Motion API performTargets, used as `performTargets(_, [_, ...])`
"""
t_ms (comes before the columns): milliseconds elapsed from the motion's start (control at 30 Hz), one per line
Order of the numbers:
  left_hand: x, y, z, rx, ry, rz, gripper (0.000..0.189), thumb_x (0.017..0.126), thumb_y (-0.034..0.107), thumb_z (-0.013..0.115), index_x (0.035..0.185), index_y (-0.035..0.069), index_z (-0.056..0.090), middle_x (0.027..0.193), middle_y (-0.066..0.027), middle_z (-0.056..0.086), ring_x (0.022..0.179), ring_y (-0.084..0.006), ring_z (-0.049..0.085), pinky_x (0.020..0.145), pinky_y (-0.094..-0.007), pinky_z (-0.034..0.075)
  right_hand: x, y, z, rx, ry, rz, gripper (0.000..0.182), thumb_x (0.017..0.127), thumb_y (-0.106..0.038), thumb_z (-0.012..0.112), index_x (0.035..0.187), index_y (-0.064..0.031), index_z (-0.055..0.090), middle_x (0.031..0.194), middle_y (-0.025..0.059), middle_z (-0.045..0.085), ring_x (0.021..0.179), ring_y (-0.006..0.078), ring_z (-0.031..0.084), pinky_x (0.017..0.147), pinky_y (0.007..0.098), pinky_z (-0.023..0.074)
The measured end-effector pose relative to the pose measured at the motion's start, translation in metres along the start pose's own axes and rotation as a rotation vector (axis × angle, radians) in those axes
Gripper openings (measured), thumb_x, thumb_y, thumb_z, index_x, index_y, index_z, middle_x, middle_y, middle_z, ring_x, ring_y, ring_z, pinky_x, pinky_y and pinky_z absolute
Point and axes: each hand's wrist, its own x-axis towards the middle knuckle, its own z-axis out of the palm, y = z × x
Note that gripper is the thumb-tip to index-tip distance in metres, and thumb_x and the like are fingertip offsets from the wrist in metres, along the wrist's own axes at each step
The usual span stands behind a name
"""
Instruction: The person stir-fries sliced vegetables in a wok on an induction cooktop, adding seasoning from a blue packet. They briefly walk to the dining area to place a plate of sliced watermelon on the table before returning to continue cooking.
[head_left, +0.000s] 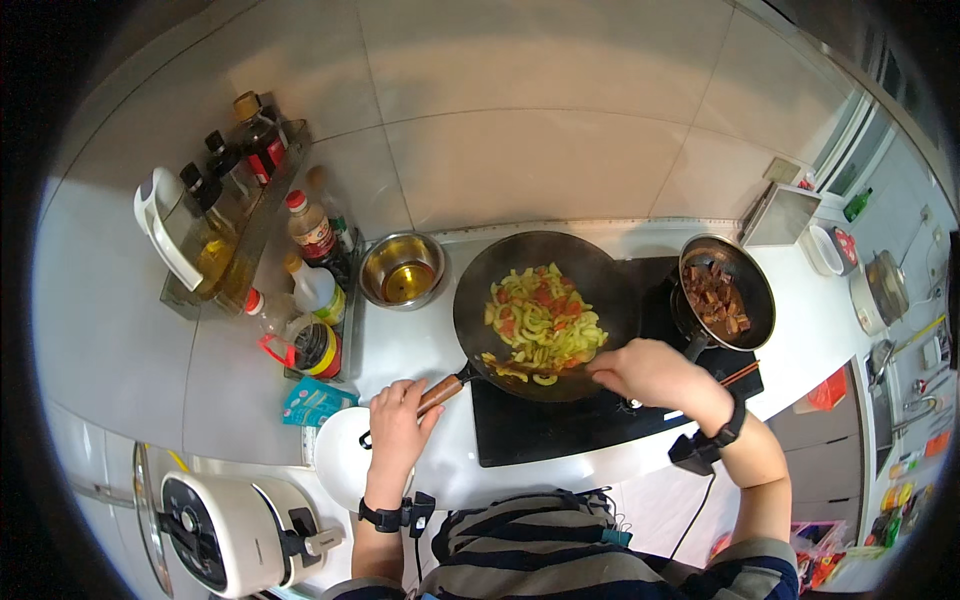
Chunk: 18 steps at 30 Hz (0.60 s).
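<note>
My left hand (397, 426) grips the wooden handle (440, 395) of a large dark wok (480, 292). Inside the wok lie sliced pale-green vegetables (551, 315) mixed with red pieces that look like tomato. Over the wok's lower right rim, my right hand (652, 373) has its fingers bent together near the food. Whatever may be between those fingers is hidden. The wok sits at the left of a black cooktop (540, 435). To its right is a smaller pan (763, 315) with brown, sauced meat chunks (716, 300).
A steel bowl (375, 289) of yellow oil stands left of the wok. Sauce bottles (311, 232) crowd a wall rack. A white lid (337, 457) lies under my left forearm, near a cooker (240, 525). Chopsticks (740, 373) show behind my right wrist.
</note>
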Motion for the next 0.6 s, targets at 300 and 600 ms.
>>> performTargets(300, [-0.036,0.046,-0.017,0.006,0.272,-0.086,0.048,0.081,0.020,0.072,0.124,0.006,0.059,0.129,-0.0163,0.051,0.114,-0.0344,0.049,0.099,-0.0440,0.036,0.031,0.048,0.021,-0.066,0.106,0.009,0.021,0.091,-0.023,0.053,0.088,-0.0092,0.069,0.083,0.0144,0.069,0.080,0.0357,0.067,0.070,0.0468,0.0540])
performTargets(600, [-0.091,0.080,-0.016,0.068,0.389,-0.359,0.047,0.081,0.015,0.070,0.125,0.005,0.058,0.134,-0.0195,0.046,0.121,-0.0369,0.046,0.102,-0.0456,0.035,0.002,0.059,0.043,-0.316,-0.021,-0.033,0.021,0.092,-0.027,0.055,0.093,-0.0127,0.070,0.079,0.0136,0.070,0.076,0.0326,0.068,0.063,0.0445,0.0548])
